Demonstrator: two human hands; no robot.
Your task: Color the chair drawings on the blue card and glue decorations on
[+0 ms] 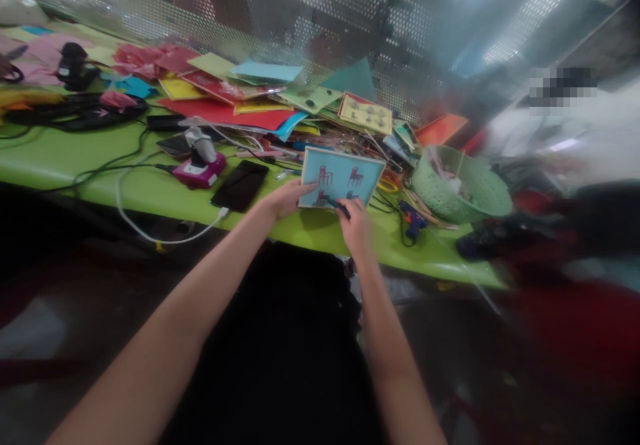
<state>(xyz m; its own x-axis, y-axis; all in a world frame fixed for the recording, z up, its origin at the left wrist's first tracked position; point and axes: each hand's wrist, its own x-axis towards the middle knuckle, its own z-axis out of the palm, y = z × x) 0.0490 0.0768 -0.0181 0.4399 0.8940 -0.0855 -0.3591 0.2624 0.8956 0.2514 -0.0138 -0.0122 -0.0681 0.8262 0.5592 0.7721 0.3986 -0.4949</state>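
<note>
A light-blue card [341, 173] with a pale border and dark red chair pictures is tilted up above the front of the green table. My left hand [287, 198] grips its left edge, thumb on the face. A dark pen [339, 206] is in my right hand [356, 221], its tip at the lower chairs. My right fingers are closed round the pen and hide part of the card's lower edge. Left of the card lies a black phone [240, 183]. Behind it stands a yellow card [366, 113] with dark figures.
Coloured papers [230, 111] are heaped along the back of the green table [60, 161]. A purple power adapter [200, 170] with cables sits left. To the right are a glue gun [413, 219] and a green basket [463, 185]. A blurred person [575, 138] is at far right.
</note>
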